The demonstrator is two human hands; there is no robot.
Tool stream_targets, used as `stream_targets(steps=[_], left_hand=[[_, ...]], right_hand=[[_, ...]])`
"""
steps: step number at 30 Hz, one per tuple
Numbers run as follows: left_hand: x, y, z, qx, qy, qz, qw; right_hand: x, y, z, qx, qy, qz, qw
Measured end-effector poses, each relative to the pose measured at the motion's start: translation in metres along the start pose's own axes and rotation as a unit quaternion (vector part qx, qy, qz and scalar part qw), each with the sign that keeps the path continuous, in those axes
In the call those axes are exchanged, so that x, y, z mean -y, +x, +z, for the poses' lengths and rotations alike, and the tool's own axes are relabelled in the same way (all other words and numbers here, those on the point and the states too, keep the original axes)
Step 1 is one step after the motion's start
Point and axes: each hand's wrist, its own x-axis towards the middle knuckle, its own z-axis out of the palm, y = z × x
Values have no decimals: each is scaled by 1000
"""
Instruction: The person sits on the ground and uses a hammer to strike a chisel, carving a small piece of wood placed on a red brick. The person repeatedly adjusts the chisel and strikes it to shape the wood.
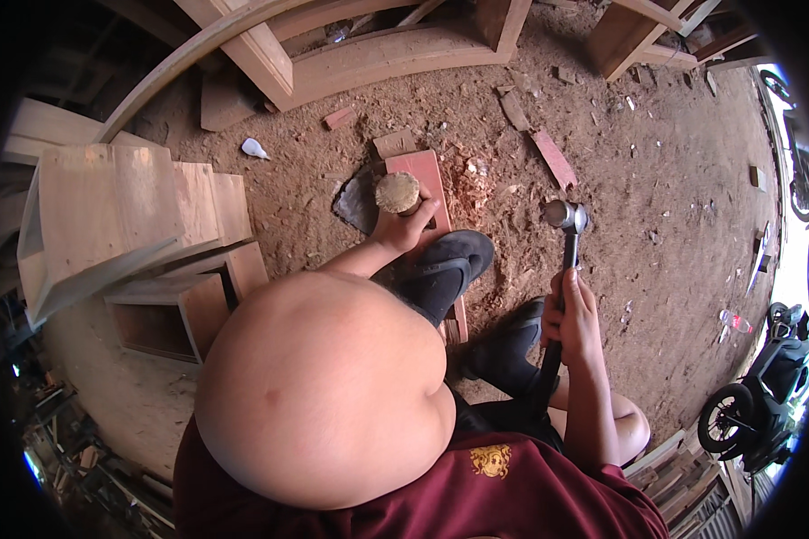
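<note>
Chopping step in hand, by look of it! Left hand (406, 229) fingers wrapped round upright tool with round tan wooden top (397, 192), tip hidden, over reddish-brown wooden beam (418, 163) on dirt floor, black-shod foot (458, 256) across it. Right hand (577, 314) clenched on dark-handled, steel-headed hammer (566, 216), head well apart. Next blow calls for steady tool, square hit, fingers clear.
</note>
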Motion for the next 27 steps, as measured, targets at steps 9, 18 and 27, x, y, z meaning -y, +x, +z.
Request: stream_targets(steps=[9,18,27], left_hand=[[-34,-3,5,37,118,67,990],[-33,2,13,34,168,144,975],[-16,16,-12,-21,-186,-32,982]], right_hand=[[65,-38,47,63,-42,-186,980],[47,13,72,105,-260,-154,948],[67,-35,45,123,49,-145,980]])
